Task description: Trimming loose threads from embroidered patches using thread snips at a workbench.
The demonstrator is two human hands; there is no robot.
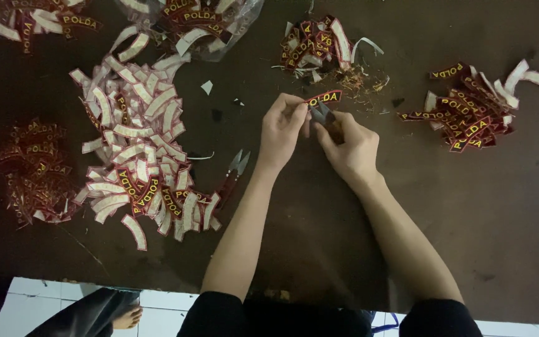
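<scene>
From the head view, the left hand [282,128] is pinching one curved red patch [324,98] between its fingers, above the middle of the dark worktop [319,224]. The right hand [352,146] is closing its fingers around a small pair of snips [323,115] just under the patch. A second pair of snips [234,170] is lying beside the largest of six patch heaps [138,134]. Bare room is showing toward the near edge.

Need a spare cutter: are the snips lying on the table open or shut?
Open: the snips lie with their two blade tips spread apart, untouched by either hand.
</scene>
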